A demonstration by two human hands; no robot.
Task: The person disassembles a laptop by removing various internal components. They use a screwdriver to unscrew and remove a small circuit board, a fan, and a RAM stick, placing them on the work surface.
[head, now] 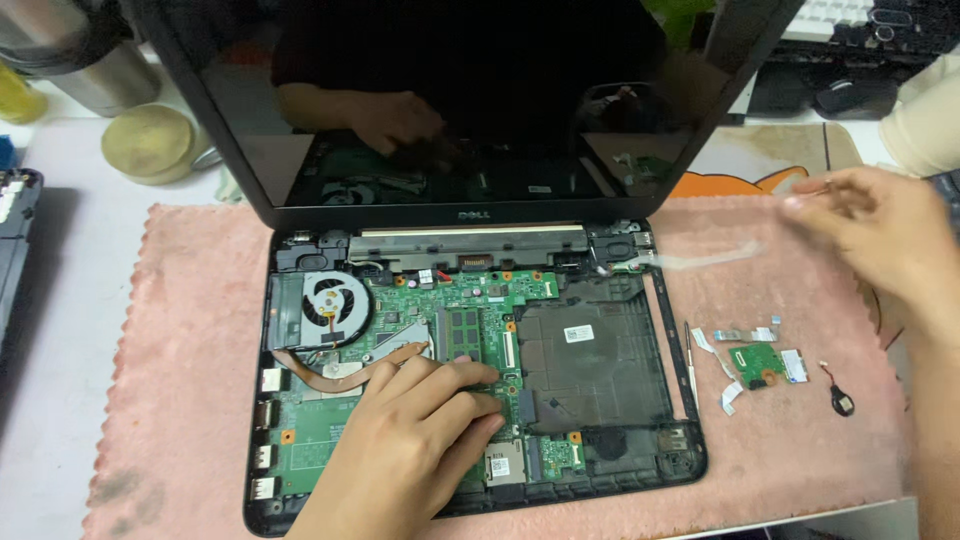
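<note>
Resting on the green board (pixel 330 430) of an opened laptop (pixel 470 370), the left hand (pixel 410 440) lies flat with its fingers stretched toward the memory module (pixel 462 335). The fingertips (pixel 470 372) touch the board just below this module; the hand grasps nothing. The laptop has no keyboard cover, so its inside shows: a round fan (pixel 330 300) at the upper left, a copper pipe (pixel 335 375) curving from it toward the hand, and an empty black bay (pixel 595 365) on the right side. The dark screen (pixel 470 100) stands open behind. The laptop lies on a pink mat (pixel 190 350).

The right hand (pixel 880 230) is raised over the right part of the mat, well apart from the laptop. It is blurred; the fingers are bent and seem to pinch something small and thin, but I cannot tell what it is. Below this hand, on the mat, lie a small green card (pixel 760 365), some flat ribbon cables (pixel 745 334), and a coin battery (pixel 842 403) with a wire. A screwdriver (pixel 690 358) lies just beside the laptop's right edge.
</note>
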